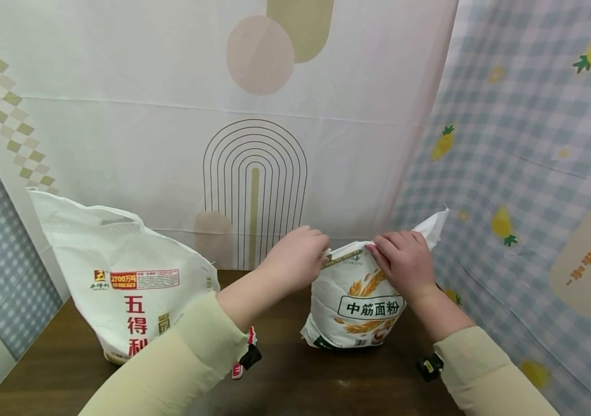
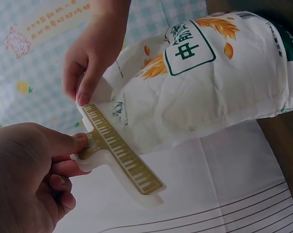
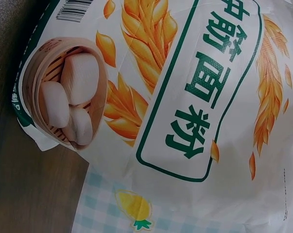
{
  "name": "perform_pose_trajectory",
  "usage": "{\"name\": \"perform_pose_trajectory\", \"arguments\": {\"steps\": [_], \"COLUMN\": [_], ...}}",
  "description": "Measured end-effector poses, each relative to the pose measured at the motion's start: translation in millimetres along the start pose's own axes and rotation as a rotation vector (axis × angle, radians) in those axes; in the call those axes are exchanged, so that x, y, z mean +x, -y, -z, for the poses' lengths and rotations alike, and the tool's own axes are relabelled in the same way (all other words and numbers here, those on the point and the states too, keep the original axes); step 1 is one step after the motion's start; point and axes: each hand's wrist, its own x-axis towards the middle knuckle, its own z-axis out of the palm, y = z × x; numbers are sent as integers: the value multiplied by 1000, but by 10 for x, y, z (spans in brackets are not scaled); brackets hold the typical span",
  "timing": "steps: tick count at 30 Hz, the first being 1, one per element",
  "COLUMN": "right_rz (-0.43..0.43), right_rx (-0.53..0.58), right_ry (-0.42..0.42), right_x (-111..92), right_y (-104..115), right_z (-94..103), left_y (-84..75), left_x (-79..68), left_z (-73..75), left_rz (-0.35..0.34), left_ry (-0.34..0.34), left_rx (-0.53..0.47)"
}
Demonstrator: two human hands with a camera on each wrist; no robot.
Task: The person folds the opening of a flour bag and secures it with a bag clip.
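Fingers of the left hand: curled in, thumb and forefinger pinched together on the grip of a gold-and-white bag clip, right at the top edge of the all-purpose flour bag.
Fingers of the right hand: bent over and nearly closed, thumb against that same flour bag's top edge, gripping it by the clip's far end.
Red-lettered flour bag: well to the left of the all-purpose flour bag, a big white one, handle slot near its top, left sleeve cutting across its lower front.
Red-and-white object: left of the all-purpose bag, peeking out by the sleeve, too hidden to name.
Arch-print cloth: pale, hanging behind the all-purpose bag.
Clip: lying along the all-purpose bag's top edge; whether it bites down, I can't tell.
All-purpose flour bag: base on the dark wooden table, wheat ears on the front, bamboo steamer printed low down, one top corner poking up beyond the right hand.
Pineapple-print cloth: blue check, hanging to the right of the all-purpose bag.
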Motion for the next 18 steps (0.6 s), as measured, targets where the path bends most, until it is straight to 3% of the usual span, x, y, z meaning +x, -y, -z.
{"name": "perform_pose_trajectory", "arguments": {"steps": [8, 18], "right_rz": [3, 0], "right_rx": [4, -1], "right_ry": [-6, 7], "right_x": [3, 0], "right_y": [5, -4], "right_z": [3, -1], "left_y": [-20, 78], "left_x": [45, 26], "left_z": [-61, -192], "left_rz": [6, 62], "left_ry": [-30, -64], "left_rx": [7, -149]}}
